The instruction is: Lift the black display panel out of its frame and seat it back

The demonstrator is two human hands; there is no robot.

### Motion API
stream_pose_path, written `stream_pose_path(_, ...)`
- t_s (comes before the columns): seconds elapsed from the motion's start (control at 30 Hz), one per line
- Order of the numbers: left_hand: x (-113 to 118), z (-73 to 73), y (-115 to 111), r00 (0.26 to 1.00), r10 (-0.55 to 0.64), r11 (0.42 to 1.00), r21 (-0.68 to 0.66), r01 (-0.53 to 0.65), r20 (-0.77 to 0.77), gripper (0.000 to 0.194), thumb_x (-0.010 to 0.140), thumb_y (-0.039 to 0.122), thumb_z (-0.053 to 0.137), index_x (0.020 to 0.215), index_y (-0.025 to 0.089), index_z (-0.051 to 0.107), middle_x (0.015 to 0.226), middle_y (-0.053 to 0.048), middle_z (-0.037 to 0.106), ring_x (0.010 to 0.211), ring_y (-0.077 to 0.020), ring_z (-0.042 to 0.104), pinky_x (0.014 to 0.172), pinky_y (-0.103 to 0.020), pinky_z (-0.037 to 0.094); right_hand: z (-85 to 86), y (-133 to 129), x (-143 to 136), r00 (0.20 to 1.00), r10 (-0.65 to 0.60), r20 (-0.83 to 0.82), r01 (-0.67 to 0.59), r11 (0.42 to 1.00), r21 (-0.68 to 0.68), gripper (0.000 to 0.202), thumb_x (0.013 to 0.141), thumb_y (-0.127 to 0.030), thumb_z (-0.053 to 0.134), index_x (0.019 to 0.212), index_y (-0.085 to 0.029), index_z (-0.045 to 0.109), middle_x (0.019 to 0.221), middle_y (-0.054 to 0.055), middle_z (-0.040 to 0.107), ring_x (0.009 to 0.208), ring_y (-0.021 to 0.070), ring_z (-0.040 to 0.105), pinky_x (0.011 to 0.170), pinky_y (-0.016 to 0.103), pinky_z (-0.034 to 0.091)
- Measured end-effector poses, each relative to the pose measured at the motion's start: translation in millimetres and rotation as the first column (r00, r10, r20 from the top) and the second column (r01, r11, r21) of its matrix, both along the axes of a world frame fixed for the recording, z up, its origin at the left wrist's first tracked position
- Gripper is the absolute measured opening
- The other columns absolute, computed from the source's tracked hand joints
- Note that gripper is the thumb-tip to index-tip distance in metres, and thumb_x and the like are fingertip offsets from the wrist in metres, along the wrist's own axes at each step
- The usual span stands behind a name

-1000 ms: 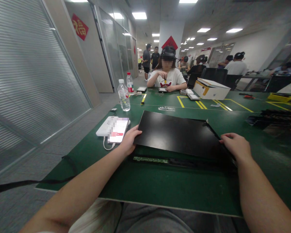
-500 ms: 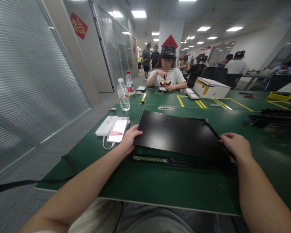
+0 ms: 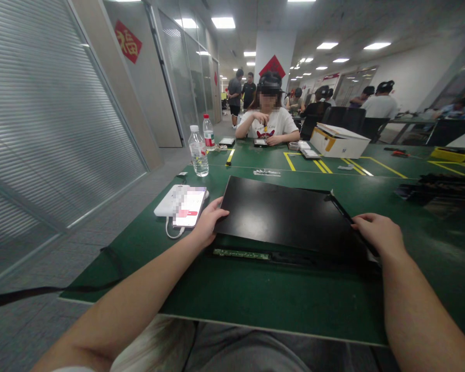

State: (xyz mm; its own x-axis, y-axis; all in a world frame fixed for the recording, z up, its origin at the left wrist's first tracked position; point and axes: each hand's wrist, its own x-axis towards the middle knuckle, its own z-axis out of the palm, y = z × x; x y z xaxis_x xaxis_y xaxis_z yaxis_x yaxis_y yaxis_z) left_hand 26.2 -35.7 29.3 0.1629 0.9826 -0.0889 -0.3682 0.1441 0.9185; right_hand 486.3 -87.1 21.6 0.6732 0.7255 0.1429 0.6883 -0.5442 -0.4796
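Observation:
A flat, dark, glossy display panel point(image 3: 279, 214) is in front of me, its left side raised and tilted. My left hand point(image 3: 211, 219) pinches its left edge, thumb on top and the other fingers hidden underneath. At the right side, my right hand point(image 3: 377, 232) is closed on the thin black frame point(image 3: 343, 209) that runs along the panel's edge. Below the near edge a narrow green circuit board point(image 3: 241, 254) shows in a black strip. How far panel and frame are joined on the right, I cannot tell.
On the green table point(image 3: 279, 299), a phone point(image 3: 191, 206) cabled to a white power bank point(image 3: 168, 201) lies left. Behind stand two bottles point(image 3: 199, 155). A white box point(image 3: 339, 142) and a person point(image 3: 269, 116) with a screwdriver are opposite. Dark parts point(image 3: 437, 188) lie right.
The view has shifted very slightly. Both hands keep their hold, and the panel stays at about the same tilt.

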Motion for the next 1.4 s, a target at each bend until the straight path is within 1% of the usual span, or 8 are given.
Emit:
stream_pose_path(0.1, 0.7, -1.5, 0.2, 1.000, 0.007, 1.000, 0.013, -0.007, 0.001, 0.066, 0.064, 0.012, 0.077, 0.129, 0.017, 0.070, 0.101, -0.008, 0.081, 0.093, -0.0283, 0.075, 0.073, -0.032, 0.056, 1.6, 0.4, -1.4, 0.999, -0.033, 0.038, 0.036, 0.997, -0.075, 0.023, 0.074, -0.040, 0.063, 0.084, -0.026, 0.079, 0.091, 0.011, 0.077, 0.085, 0.0305, 0.068, 0.069, 0.038, 0.046)
stream_pose_path(0.23, 0.7, -3.1, 1.2, 1.000, -0.001, 1.000, 0.014, 0.001, -0.004, 0.070, 0.063, 0.014, 0.077, 0.132, 0.016, 0.069, 0.100, -0.008, 0.080, 0.091, -0.0283, 0.075, 0.071, -0.031, 0.056, 3.9, 0.9, -2.4, 0.999, -0.036, 0.033, 0.039, 0.994, -0.101, 0.024, 0.074, -0.042, 0.064, 0.085, -0.028, 0.080, 0.092, 0.011, 0.077, 0.082, 0.0305, 0.067, 0.067, 0.038, 0.046)
stream_pose_path(0.43, 0.6, -2.8, 1.2, 1.000, 0.008, 1.000, 0.004, -0.008, 0.001, 0.070, 0.064, 0.012, 0.075, 0.134, 0.016, 0.067, 0.099, -0.007, 0.081, 0.087, -0.0269, 0.075, 0.070, -0.031, 0.055, 5.7, 0.1, -4.2, 0.999, -0.035, 0.024, 0.038, 0.992, -0.122, 0.025, 0.077, -0.042, 0.063, 0.089, -0.027, 0.080, 0.100, 0.011, 0.077, 0.090, 0.0309, 0.067, 0.070, 0.037, 0.045)
stream_pose_path(0.6, 0.1, -4.5, 2.0, 1.000, 0.021, 1.000, 0.019, -0.021, -0.002, 0.066, 0.064, 0.013, 0.075, 0.129, 0.017, 0.070, 0.101, -0.007, 0.081, 0.089, -0.0271, 0.075, 0.072, -0.032, 0.055, 5.7, 0.2, -4.1, 1.000, -0.022, 0.017, 0.024, 0.992, -0.125, 0.024, 0.077, -0.042, 0.062, 0.085, -0.027, 0.079, 0.094, 0.011, 0.077, 0.084, 0.0294, 0.066, 0.069, 0.038, 0.044)
stream_pose_path(0.8, 0.9, -3.8, 1.3, 1.000, 0.009, 0.999, 0.033, -0.009, 0.002, 0.066, 0.065, 0.015, 0.077, 0.131, 0.018, 0.071, 0.103, -0.007, 0.081, 0.091, -0.0273, 0.075, 0.072, -0.031, 0.055, 6.0, -0.6, -5.4, 1.000, -0.020, 0.009, 0.021, 0.996, -0.089, 0.022, 0.075, -0.040, 0.062, 0.081, -0.026, 0.078, 0.090, 0.010, 0.077, 0.080, 0.0277, 0.064, 0.067, 0.037, 0.044)
stream_pose_path(1.03, -1.3, 4.9, -0.7, 0.999, -0.031, 0.996, 0.086, 0.033, -0.032, 0.061, 0.069, 0.026, 0.083, 0.129, 0.018, 0.074, 0.117, -0.008, 0.081, 0.107, -0.0300, 0.074, 0.087, -0.034, 0.056, 6.0, 0.2, -6.5, 0.999, -0.035, -0.008, 0.035, 0.996, -0.080, 0.024, 0.073, -0.041, 0.059, 0.079, -0.027, 0.078, 0.089, 0.009, 0.077, 0.082, 0.0281, 0.065, 0.069, 0.036, 0.045)
stream_pose_path(1.2, -4.1, 1.2, 0.9, 0.995, -0.049, 0.993, 0.100, 0.058, -0.087, 0.062, 0.068, 0.023, 0.083, 0.129, 0.020, 0.074, 0.120, -0.008, 0.080, 0.113, -0.0319, 0.073, 0.098, -0.041, 0.055, 4.5, 2.0, -3.8, 0.998, -0.048, -0.027, 0.046, 0.996, -0.078, 0.024, 0.073, -0.041, 0.060, 0.078, -0.027, 0.078, 0.089, 0.007, 0.078, 0.082, 0.0278, 0.064, 0.069, 0.036, 0.045)
stream_pose_path(1.4, -5.7, -3.2, 2.7, 0.982, -0.078, 0.990, 0.101, 0.097, -0.174, 0.057, 0.070, 0.024, 0.082, 0.126, 0.020, 0.074, 0.120, -0.009, 0.080, 0.116, -0.0333, 0.073, 0.104, -0.045, 0.054, 2.9, 2.4, 0.2, 0.998, -0.058, -0.012, 0.057, 0.996, -0.066, 0.022, 0.072, -0.040, 0.061, 0.075, -0.027, 0.078, 0.087, 0.008, 0.077, 0.076, 0.0262, 0.062, 0.067, 0.036, 0.043)
